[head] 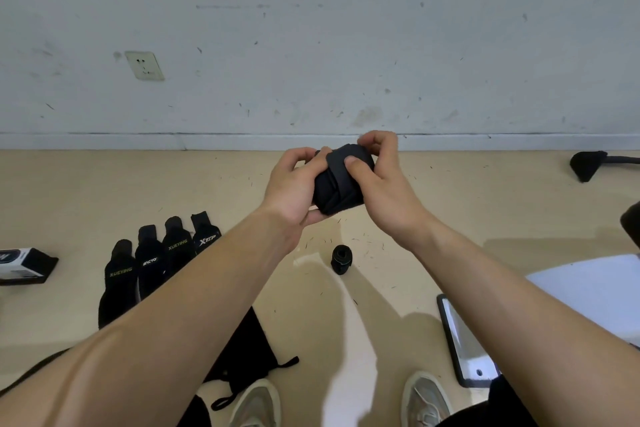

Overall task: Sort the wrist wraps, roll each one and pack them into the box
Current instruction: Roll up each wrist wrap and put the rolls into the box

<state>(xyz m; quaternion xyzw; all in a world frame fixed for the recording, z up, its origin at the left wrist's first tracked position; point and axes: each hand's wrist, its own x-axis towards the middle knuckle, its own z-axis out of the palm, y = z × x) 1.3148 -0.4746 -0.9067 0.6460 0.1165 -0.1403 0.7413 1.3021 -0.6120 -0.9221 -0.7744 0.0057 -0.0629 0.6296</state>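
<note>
Both hands are up in front of the wall, wrapped round a black wrist wrap (343,180) wound into a fat roll. The left hand (294,184) cups it from the side and beneath; the right hand (377,180) closes over it with the thumb pressed on the outer strap. Down on the floor (450,204), an already rolled wrap (341,259) sits by itself between the arms. Four flat wraps (152,263) lie side by side to the left, lettering showing. Beyond them, at the left edge, lies what looks like the box (24,265), though only part shows.
</note>
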